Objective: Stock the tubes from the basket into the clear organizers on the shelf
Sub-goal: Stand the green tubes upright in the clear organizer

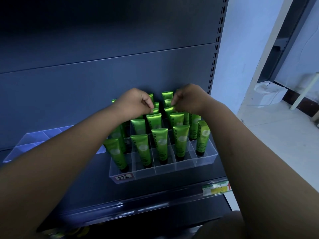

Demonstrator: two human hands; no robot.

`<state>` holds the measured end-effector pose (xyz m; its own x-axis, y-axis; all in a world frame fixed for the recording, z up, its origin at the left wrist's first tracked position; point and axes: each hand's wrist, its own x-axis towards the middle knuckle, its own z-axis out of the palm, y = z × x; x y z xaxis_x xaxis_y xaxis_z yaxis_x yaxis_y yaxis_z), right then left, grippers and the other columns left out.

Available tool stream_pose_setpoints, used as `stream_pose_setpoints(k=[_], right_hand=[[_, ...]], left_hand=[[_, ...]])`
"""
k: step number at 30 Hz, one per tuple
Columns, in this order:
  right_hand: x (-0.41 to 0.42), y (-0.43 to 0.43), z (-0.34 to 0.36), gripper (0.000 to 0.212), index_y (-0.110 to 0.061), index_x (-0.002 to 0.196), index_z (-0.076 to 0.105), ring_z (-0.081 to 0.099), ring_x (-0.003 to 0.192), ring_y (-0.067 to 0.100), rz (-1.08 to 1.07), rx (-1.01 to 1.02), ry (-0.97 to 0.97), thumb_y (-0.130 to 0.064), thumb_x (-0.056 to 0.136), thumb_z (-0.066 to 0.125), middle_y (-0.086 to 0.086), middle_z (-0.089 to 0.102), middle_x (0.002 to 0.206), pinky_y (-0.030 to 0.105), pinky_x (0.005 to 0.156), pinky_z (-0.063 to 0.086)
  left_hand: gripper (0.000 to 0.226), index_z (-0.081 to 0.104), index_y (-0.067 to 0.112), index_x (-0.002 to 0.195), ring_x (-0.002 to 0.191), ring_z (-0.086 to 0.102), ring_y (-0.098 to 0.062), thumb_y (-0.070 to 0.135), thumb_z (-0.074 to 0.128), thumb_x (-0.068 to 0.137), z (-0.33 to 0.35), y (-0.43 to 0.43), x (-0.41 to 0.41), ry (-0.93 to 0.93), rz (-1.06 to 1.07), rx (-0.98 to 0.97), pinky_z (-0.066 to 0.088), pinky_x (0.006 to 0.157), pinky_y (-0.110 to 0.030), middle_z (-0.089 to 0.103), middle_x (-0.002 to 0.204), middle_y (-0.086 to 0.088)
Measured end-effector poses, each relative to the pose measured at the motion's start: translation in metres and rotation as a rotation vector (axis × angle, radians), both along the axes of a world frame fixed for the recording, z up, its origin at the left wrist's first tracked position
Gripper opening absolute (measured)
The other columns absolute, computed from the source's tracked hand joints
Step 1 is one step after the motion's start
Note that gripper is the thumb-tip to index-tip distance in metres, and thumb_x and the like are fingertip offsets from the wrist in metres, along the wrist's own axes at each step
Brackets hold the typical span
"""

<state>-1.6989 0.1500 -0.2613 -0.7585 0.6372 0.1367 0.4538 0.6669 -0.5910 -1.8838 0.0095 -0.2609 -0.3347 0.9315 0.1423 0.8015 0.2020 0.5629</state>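
left hand [136, 103] fingers curled, pinching a green tube [155, 110] top | right hand [189, 99] pinching the neighbouring tube [170, 109] | both tubes in back rows of the clear organizer [186, 165] on shelf [86, 183] | step: seating | next: settle upright, let go

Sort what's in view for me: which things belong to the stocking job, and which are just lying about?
Job:
- tubes
- filled organizer
- second organizer
- left hand and right hand, each pinching one in the back rows

Lying about:
- white box on the floor
- price tag on the shelf edge
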Motion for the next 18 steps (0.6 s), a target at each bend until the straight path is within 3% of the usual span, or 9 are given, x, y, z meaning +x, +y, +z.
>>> stream_pose_setpoints(k=[10, 13, 18], right_hand=[[-0.0017, 0.0045, -0.0002, 0.013, -0.026, 0.079, 0.078, 0.064, 0.082, 0.000, -0.002, 0.063, -0.028, -0.013, 0.080, 0.079, -0.013, 0.072, 0.084, 0.021, 0.077, 0.052], [0.0004, 0.0047, 0.0000, 0.012, -0.024, 0.081, 0.078, 0.061, 0.080, -0.002, -0.005, 0.071, -0.032, -0.013, 0.082, 0.078, -0.015, 0.070, 0.083, 0.020, 0.077, 0.049], [0.0050, 0.0029, -0.0022, 0.013, -0.026, 0.081, 0.076, 0.064, 0.088, 0.009, -0.010, 0.065, -0.008, -0.013, 0.083, 0.078, -0.011, 0.069, 0.086, 0.022, 0.079, 0.048]], left_hand=[[0.010, 0.079, 0.017, 0.082, 0.070, 0.064, -0.009, 0.009, 0.085, 0.080, -0.0013, 0.0001, -0.0010, 0.005, -0.014, 0.004, 0.051, 0.069, -0.024, 0.075, 0.079, -0.001], [0.008, 0.079, 0.016, 0.083, 0.069, 0.062, -0.008, 0.009, 0.083, 0.081, -0.0011, 0.0011, 0.0014, -0.007, -0.008, 0.024, 0.049, 0.066, -0.022, 0.075, 0.081, -0.003], [0.010, 0.078, 0.018, 0.081, 0.067, 0.061, -0.003, 0.009, 0.080, 0.084, 0.0026, 0.0027, 0.0053, -0.032, -0.009, 0.049, 0.048, 0.063, -0.014, 0.073, 0.079, 0.002]])
